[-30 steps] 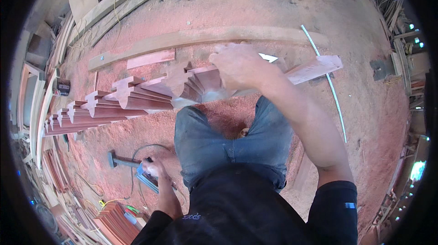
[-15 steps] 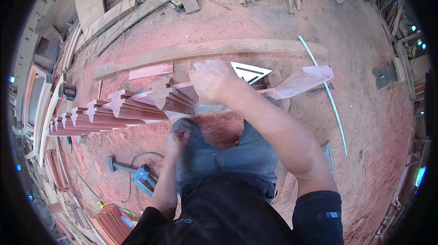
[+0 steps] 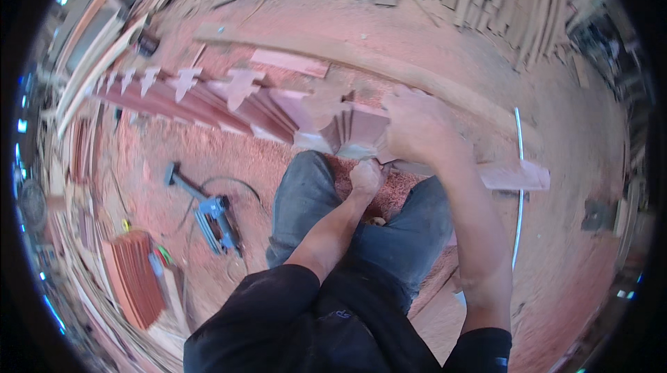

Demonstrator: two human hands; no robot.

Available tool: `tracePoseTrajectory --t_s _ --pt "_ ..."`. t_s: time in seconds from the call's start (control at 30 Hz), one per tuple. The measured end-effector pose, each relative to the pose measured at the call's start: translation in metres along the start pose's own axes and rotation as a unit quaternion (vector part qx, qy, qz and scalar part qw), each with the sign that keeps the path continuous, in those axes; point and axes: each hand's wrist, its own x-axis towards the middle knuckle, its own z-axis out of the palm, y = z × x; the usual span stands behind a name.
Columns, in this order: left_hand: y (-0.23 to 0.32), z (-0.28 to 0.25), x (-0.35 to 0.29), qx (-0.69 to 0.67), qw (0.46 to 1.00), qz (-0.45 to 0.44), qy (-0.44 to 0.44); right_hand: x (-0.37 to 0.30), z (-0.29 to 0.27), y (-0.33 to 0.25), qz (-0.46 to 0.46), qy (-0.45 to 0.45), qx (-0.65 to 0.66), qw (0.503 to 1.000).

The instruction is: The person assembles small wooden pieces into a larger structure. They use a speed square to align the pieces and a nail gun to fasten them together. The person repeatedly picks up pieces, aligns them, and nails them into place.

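In front of my knees lies a long reddish wooden frame with a row of profiled wooden slats (image 3: 243, 98) set crosswise along it. My left hand (image 3: 368, 176) is closed at the near edge of the frame, below the rightmost profiled slat (image 3: 347, 126). Whatever its fingers hold is hidden. Over that slat's right side reaches my right hand (image 3: 415, 125), smeared by motion, so its fingers cannot be read. Right of it, the frame's bare plank (image 3: 517, 175) sticks out beyond my right forearm.
A blue nail gun (image 3: 219, 223) with a hose lies left of my knees. Behind the frame are a long board (image 3: 333, 50) and a short pink board (image 3: 290, 62). A thin measuring strip (image 3: 520, 199) lies at the right. Reddish slats (image 3: 135, 279) are stacked at lower left.
My left hand has come up from beside my knee to the frame's near edge. My right hand has shifted right along the frame. The whole view has turned and moved.
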Motion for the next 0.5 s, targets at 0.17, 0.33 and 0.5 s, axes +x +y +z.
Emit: tracePoseTrajectory --t_s 0.17,0.33,0.5 --pt "-0.003 0.006 0.000 0.059 0.997 0.037 -0.013 0.000 -0.004 -0.001 0.002 0.002 -0.022 1.000" --pt "-0.008 0.012 0.004 0.062 0.997 0.055 0.006 -0.001 -0.001 0.004 -0.020 0.016 -0.004 1.000" --pt "-0.011 0.009 0.003 0.097 0.993 0.066 0.002 0.000 0.002 0.006 -0.014 0.018 0.013 1.000"
